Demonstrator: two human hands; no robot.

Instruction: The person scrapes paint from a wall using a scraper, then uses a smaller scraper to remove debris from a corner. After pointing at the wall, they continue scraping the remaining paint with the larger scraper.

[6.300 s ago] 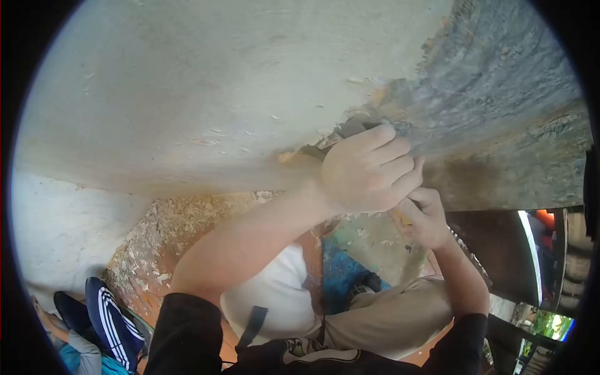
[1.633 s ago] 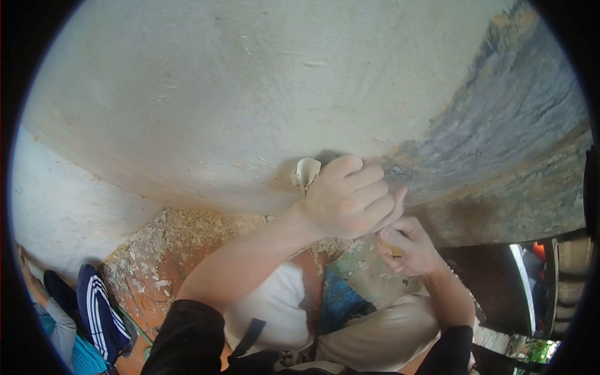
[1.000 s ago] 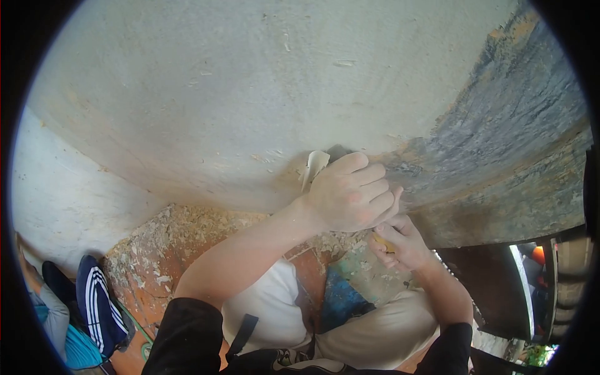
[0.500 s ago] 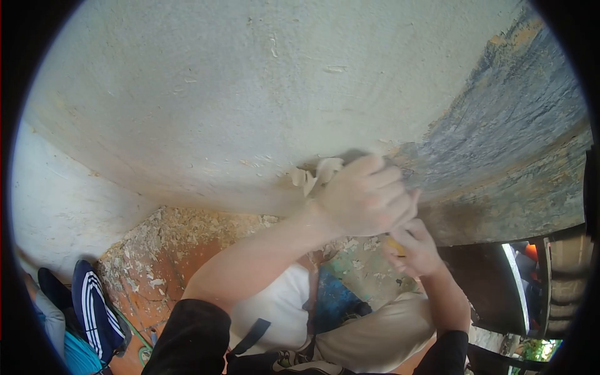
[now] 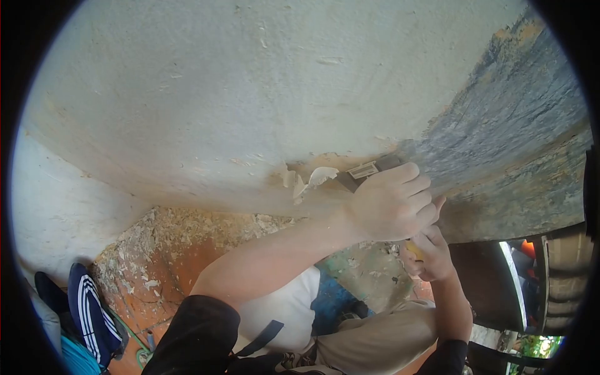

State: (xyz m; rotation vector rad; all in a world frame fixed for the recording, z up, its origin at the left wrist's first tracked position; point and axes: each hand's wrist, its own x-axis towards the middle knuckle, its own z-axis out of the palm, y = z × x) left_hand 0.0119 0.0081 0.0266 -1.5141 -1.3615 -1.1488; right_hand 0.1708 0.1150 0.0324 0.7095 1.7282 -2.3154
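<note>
A scraper with a broad metal blade (image 5: pixel 359 174) lies against the lower part of the painted wall (image 5: pixel 206 112). My left hand (image 5: pixel 397 203) is closed round the scraper just behind the blade. Lower and to the right, my right hand (image 5: pixel 431 255) wraps the yellow handle (image 5: pixel 414 250). Left of the blade, a curled piece of loose paint (image 5: pixel 323 175) hangs off the wall by a bare tan patch. Part of the tool is hidden behind my fingers.
Rough grey bare wall (image 5: pixel 512 100) spreads to the right. Paint flakes (image 5: pixel 181 219) litter the orange floor tiles along the wall's foot. Dark blue striped cloth (image 5: pixel 90 309) and a green cord (image 5: pixel 142 356) lie at lower left. A dark panel (image 5: pixel 487 284) stands at right.
Both hands have shifted to the right along the wall with the scraper. The blade, hidden before, now shows, and the curled paint stands farther from my left hand.
</note>
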